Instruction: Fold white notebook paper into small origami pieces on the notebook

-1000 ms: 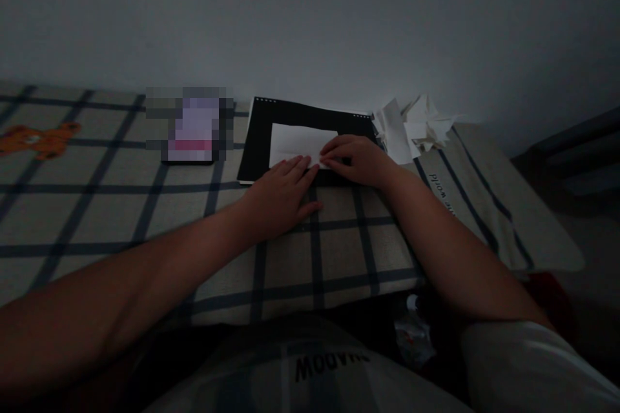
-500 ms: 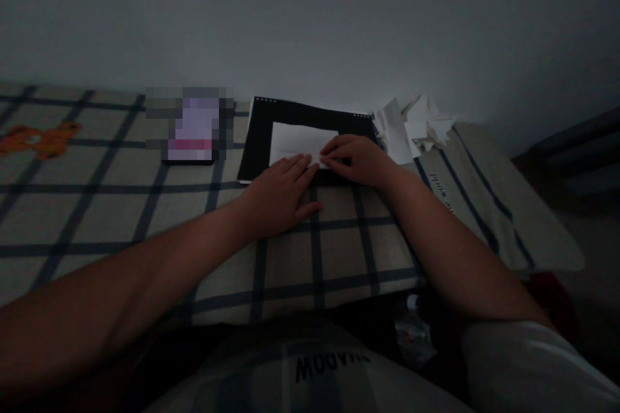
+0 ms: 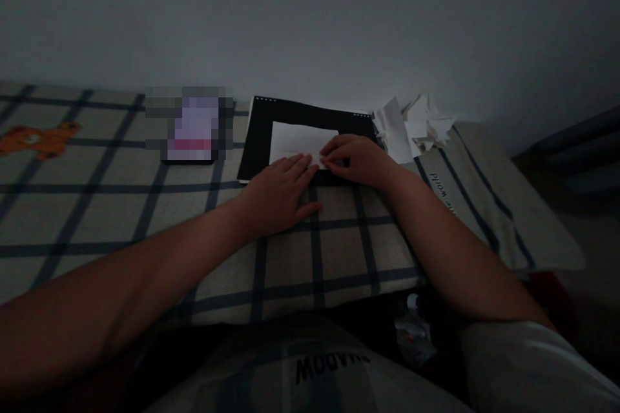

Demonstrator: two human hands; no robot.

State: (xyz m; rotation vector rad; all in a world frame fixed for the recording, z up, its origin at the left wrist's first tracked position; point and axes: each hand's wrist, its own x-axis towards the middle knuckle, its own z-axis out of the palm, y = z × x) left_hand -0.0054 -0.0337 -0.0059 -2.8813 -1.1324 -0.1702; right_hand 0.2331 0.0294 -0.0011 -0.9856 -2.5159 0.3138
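A small white sheet of paper [image 3: 300,139] lies on a black-covered spiral notebook [image 3: 256,142], with a faint crease across its lower part. My left hand [image 3: 276,197] rests flat, fingers stretched over the sheet's near edge and thumb apart on the cloth. At the sheet's near right corner, my right hand [image 3: 358,160] is closed, its thumb and fingertips pinched together on the paper. The exact grip of those fingertips is hard to make out in the dim light.
Folded and crumpled white paper pieces [image 3: 426,122] lie right of the notebook. A lit phone [image 3: 194,129], partly blurred, stands on the left, with an orange figure [image 3: 41,140] farther left. A checked cloth [image 3: 194,174] covers the surface up to the wall. A plastic bottle [image 3: 415,332] shows below its front edge.
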